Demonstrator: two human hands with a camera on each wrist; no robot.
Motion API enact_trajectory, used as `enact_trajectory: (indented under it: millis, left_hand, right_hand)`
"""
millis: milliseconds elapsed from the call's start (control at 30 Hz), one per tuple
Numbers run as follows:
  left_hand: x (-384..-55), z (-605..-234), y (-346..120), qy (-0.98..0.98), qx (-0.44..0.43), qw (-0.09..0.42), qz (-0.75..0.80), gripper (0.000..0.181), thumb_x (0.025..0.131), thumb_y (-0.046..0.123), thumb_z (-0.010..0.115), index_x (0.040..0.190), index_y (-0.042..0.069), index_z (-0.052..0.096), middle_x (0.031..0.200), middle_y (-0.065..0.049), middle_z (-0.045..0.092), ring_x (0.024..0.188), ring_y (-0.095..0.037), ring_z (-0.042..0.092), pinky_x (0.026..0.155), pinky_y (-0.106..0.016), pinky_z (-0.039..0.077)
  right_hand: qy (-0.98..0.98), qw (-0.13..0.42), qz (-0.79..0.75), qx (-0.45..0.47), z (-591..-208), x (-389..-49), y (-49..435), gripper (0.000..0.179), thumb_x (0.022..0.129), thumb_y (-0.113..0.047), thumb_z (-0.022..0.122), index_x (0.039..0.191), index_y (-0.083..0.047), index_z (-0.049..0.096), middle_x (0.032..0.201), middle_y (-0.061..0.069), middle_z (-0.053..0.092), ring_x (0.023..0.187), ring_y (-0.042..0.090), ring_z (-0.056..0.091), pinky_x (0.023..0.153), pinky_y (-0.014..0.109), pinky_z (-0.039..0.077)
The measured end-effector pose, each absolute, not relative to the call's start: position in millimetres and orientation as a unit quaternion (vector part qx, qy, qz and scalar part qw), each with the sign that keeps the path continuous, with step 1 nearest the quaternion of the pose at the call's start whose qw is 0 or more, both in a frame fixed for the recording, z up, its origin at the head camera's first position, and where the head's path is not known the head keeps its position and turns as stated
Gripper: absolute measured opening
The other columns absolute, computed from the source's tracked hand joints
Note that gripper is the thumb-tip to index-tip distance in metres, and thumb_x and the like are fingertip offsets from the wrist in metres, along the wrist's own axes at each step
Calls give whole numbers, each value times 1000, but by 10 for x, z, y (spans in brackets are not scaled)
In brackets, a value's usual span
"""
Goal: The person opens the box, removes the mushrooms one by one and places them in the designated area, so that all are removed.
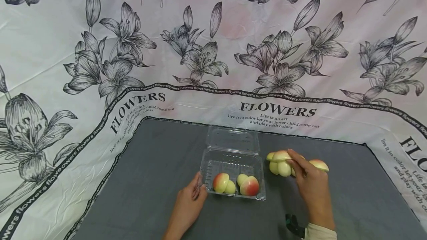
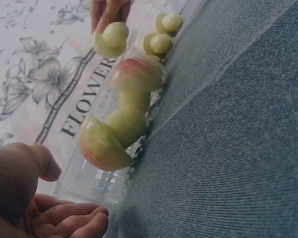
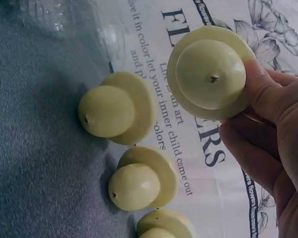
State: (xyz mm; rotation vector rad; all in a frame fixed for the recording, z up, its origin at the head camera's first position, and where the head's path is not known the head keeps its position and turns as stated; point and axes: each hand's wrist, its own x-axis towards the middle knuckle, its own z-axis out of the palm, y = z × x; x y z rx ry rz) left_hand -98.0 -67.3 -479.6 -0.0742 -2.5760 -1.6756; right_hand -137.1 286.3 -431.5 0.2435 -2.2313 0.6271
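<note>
My right hand (image 1: 310, 179) pinches a toy mushroom (image 3: 211, 74) by the edge of its cap. The mushroom's round pale stem faces the right wrist camera. Below it, several more mushrooms (image 3: 134, 186) lie in a row on the grey surface. To the left stands a clear plastic box (image 1: 204, 162) with its lid (image 1: 233, 140) folded back. Two mushrooms with red and yellow caps lie inside, one on the left (image 1: 221, 183) and one on the right (image 1: 249, 186). At the box's left wall, my left hand (image 1: 188, 199) holds its side between thumb and fingers.
Dark grey cloth (image 1: 150, 188) covers the table. Behind and around it hangs a white sheet (image 1: 200, 110) printed with flowers and lettering. A mushroom (image 1: 319, 165) lies to the right, partly behind my right hand. A dark band (image 1: 293, 225) is at my right wrist.
</note>
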Motion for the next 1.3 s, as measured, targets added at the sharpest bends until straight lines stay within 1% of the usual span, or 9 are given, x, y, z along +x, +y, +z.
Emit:
enact_trajectory:
  millis: [100,333,600,733,800,900,967,1033,1300]
  left_hand:
    - [-967,-4797,-677,-835,-30,41,-548,55,105,17,63,154,-5,50,143,-20,62,126,-28,66,102,-38,58]
    - [-959,-4796,-671,-839,-28,47,-541,55,105,19,64,153,-3,52,141,-17,65,123,-26,67,101,-38,59]
    - [-951,-4794,-668,-843,-21,54,-535,54,104,19,66,152,-1,55,139,-16,66,123,-24,68,102,-43,58]
    - [-952,-4789,-670,-846,-21,52,-530,54,104,19,66,152,-1,55,139,-17,67,122,-24,68,101,-43,59]
    - [-960,-4782,-674,-850,-16,42,-525,55,104,21,65,153,-1,54,117,-15,77,103,-17,76,93,-37,63]
    - [-982,-4772,-676,-857,-6,26,-514,56,104,23,64,154,1,53,78,0,65,66,-3,56,78,-27,56]
    - [-993,-4765,-678,-860,0,14,-510,56,105,24,63,155,2,52,67,7,42,58,-4,33,72,-25,46]
    - [-995,-4762,-677,-860,2,12,-510,56,105,24,63,155,2,52,66,9,37,56,-3,28,68,-24,44]
    - [-996,-4763,-678,-862,2,18,-506,56,105,23,64,155,2,52,71,7,48,63,-3,43,77,-28,49]
  right_hand:
    - [-880,391,252,93,-4316,-1358,2877,49,84,2,86,130,-13,78,118,9,79,78,28,77,64,14,53]
    - [-879,393,258,84,-4336,-1330,2950,49,82,2,88,128,-15,80,114,8,80,89,-9,66,65,7,50]
    - [-879,401,239,96,-4359,-1298,3029,50,79,4,88,126,-12,80,96,11,81,59,12,65,50,21,45]
    - [-880,400,238,95,-4366,-1282,3032,49,79,5,88,125,-11,80,100,11,81,59,25,68,50,23,47]
    - [-882,391,247,91,-4369,-1266,3027,48,81,5,87,126,-10,80,106,11,81,61,28,69,51,21,47]
    - [-886,377,256,83,-4375,-1245,3029,46,82,6,86,125,-8,79,100,13,80,56,22,66,49,17,42]
    - [-889,372,256,81,-4382,-1236,3032,45,82,6,86,125,-7,79,87,12,78,51,15,60,48,17,39]
    - [-890,371,252,81,-4392,-1233,3040,45,81,6,86,124,-8,80,72,7,71,48,6,50,46,18,36]
    - [-892,356,264,90,-4445,-1221,3064,44,80,6,87,121,-9,81,58,-8,49,50,-5,30,44,19,28]
